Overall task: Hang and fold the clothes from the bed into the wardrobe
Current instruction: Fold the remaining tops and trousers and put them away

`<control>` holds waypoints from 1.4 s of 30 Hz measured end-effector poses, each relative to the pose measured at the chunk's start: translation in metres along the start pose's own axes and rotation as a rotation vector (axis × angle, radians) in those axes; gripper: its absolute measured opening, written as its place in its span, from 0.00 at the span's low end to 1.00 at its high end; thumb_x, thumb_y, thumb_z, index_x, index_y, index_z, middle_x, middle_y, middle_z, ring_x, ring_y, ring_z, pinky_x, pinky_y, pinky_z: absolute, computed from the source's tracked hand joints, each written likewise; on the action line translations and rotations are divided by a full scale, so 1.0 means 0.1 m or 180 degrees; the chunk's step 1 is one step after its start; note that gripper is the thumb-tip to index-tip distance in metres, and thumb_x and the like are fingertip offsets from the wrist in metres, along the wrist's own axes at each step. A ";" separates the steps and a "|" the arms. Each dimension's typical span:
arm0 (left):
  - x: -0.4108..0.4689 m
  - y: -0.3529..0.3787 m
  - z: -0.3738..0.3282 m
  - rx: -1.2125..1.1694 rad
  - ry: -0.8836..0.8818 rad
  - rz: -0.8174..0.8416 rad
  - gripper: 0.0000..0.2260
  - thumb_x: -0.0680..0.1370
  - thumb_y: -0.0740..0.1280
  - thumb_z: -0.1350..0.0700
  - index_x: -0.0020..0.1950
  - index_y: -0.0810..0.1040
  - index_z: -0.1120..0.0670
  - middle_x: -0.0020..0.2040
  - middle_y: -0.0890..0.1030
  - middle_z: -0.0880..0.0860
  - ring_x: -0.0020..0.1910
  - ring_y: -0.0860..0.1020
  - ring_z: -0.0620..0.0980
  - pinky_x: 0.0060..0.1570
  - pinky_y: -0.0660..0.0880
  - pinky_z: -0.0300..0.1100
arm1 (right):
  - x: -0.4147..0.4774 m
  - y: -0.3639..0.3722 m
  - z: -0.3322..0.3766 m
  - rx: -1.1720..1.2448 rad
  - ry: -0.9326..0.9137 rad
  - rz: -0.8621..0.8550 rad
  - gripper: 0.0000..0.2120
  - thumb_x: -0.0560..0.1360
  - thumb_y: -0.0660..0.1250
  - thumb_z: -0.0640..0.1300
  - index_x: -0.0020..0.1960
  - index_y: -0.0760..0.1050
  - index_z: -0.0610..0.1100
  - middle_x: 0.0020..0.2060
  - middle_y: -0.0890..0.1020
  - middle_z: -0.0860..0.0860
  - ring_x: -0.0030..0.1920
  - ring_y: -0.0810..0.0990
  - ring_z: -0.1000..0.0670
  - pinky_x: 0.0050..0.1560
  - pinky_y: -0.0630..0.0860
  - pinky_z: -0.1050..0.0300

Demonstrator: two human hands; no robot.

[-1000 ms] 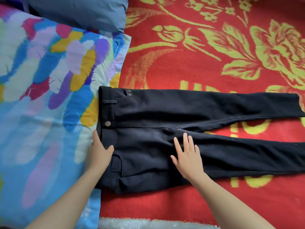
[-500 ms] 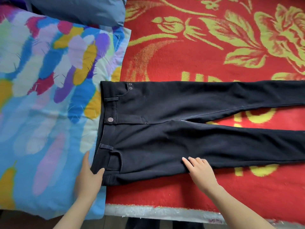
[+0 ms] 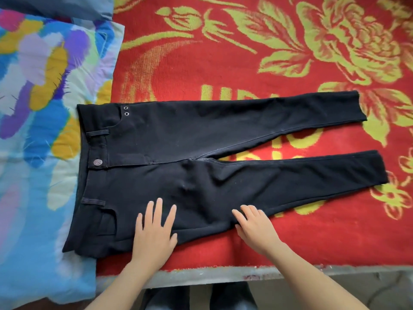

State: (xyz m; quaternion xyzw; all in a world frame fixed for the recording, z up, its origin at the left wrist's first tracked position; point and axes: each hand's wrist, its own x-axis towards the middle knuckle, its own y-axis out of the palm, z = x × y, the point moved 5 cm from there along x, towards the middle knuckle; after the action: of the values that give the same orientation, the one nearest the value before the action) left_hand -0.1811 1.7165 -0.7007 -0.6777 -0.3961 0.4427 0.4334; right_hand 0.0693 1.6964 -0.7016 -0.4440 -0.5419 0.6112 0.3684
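Black trousers (image 3: 201,153) lie spread flat on the red blanket (image 3: 223,70), with the waistband (image 3: 96,151) to the left of both hands and the legs running off to their right. The left hand (image 3: 154,231) lies flat on the hip part, fingers spread, holding nothing. The right hand (image 3: 254,229) rests just beside it on the near leg's edge, fingers almost straight; if its thumb goes under the cloth, I cannot tell. I judge the cloth soft, light and limp, best taken at the waistband and leg ends. The underside is hidden; no wardrobe is in view.
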 end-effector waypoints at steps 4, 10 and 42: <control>-0.01 0.39 -0.43 0.0083 -0.0111 0.1349 0.49 0.35 0.81 0.42 0.56 0.82 0.54 0.56 0.79 0.67 0.52 0.78 0.71 0.35 0.76 0.65 | -0.31 0.04 -0.73 -0.0196 0.0659 0.0543 0.40 0.48 0.80 0.40 0.56 0.68 0.43 0.45 0.81 0.41 0.41 0.78 0.41 0.30 0.74 0.53; -0.05 0.54 -0.56 0.0280 -0.0391 0.1299 0.49 0.37 0.82 0.54 0.59 0.81 0.57 0.59 0.74 0.71 0.58 0.67 0.70 0.46 0.65 0.69 | -0.52 0.21 -1.81 -0.0264 0.0959 0.1067 0.41 0.42 0.80 0.34 0.56 0.77 0.41 0.49 0.80 0.36 0.47 0.77 0.38 0.32 0.76 0.50; 2.27 -1.02 -0.63 0.0185 -0.1705 -0.1402 0.19 0.75 0.69 0.56 0.65 0.74 0.58 0.67 0.70 0.64 0.68 0.64 0.63 0.64 0.57 0.63 | 1.46 -1.00 -3.79 -0.0038 0.1902 -0.0481 0.21 0.72 0.65 0.34 0.64 0.73 0.38 0.66 0.67 0.33 0.70 0.61 0.36 0.66 0.56 0.41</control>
State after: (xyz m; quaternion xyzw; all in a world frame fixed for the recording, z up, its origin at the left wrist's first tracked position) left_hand -0.0702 1.9425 -0.6486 -0.4232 -0.6196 0.5118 0.4183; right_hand 0.3745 1.9734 -0.6309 -0.5647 -0.4445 0.4213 0.5532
